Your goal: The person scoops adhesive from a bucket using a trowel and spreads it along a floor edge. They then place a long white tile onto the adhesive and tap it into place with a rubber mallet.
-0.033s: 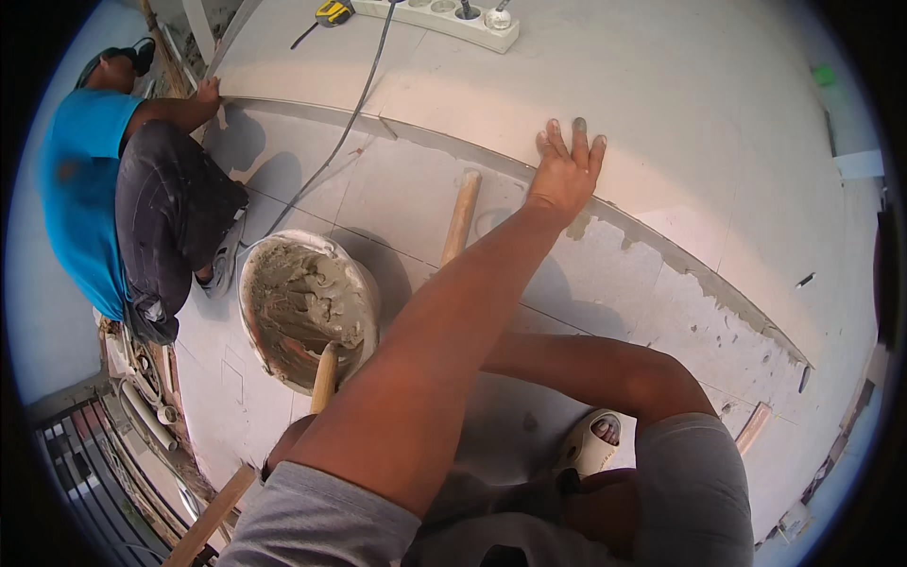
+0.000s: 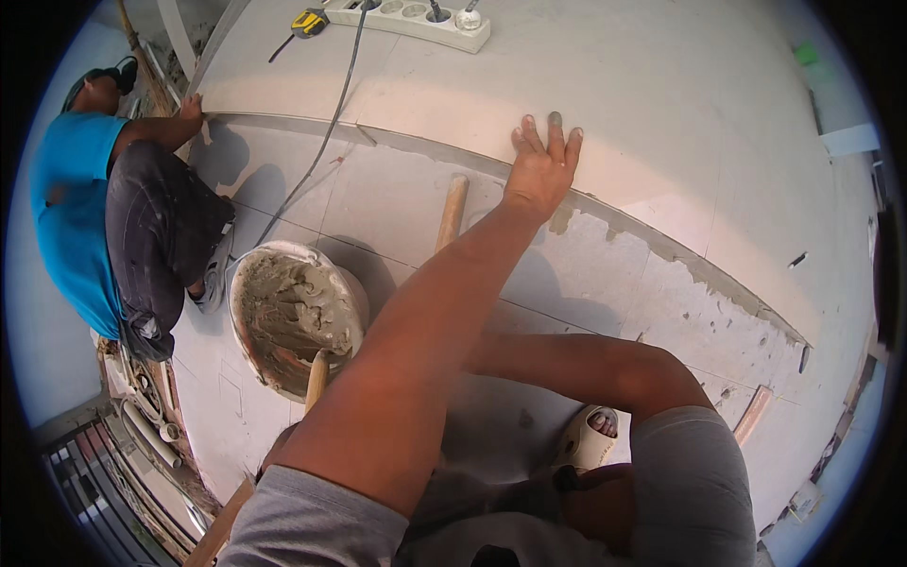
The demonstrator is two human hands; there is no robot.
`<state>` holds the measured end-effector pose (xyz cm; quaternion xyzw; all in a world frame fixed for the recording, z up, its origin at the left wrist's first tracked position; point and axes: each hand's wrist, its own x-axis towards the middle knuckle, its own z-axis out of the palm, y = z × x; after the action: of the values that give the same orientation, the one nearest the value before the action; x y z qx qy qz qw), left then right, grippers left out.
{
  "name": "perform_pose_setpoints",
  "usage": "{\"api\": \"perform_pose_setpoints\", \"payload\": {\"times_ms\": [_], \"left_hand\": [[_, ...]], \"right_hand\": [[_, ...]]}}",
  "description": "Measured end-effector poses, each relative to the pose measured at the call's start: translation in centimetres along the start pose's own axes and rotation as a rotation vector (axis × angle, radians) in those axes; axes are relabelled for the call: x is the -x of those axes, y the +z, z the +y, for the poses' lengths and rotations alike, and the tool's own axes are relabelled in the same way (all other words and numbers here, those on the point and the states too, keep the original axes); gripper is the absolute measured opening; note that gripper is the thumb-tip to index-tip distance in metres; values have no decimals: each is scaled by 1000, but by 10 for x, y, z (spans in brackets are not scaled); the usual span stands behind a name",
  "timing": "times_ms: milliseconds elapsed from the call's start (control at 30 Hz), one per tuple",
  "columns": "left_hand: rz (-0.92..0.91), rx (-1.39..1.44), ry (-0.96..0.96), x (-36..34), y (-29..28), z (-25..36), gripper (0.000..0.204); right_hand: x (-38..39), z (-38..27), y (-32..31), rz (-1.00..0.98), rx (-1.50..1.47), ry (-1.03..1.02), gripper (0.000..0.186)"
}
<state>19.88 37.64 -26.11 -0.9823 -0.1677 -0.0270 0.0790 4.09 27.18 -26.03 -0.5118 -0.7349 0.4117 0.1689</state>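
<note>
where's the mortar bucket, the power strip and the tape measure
mortar bucket [image 2: 248, 283], head view, on its pale left rim
power strip [image 2: 416, 21], head view, on the white top face between sockets
tape measure [image 2: 309, 21], head view, on its yellow case

One bare forearm rises from the lower edge toward one o'clock, fully stretched. Its hand [image 2: 541, 170] lies palm down, fingers [image 2: 555, 128] spread and flat, pointing to twelve o'clock. Which arm it is cannot be told; the other hand is hidden.
</note>
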Motion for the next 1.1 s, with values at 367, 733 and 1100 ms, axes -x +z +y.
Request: {"api": "perform_pose_setpoints", "payload": {"times_ms": [367,733,1100], "left_hand": [[-189,-13,96,-9,-31,-16,92],[-204,-93,90,-12,-23,-24,105],[-161,-97,128,-12,-19,-27,108]], "right_hand": [[132,13,-6,19,257,220,64],[176,5,-10,133,233,100,48],[170,12,-10,179,313,130,50]]}}
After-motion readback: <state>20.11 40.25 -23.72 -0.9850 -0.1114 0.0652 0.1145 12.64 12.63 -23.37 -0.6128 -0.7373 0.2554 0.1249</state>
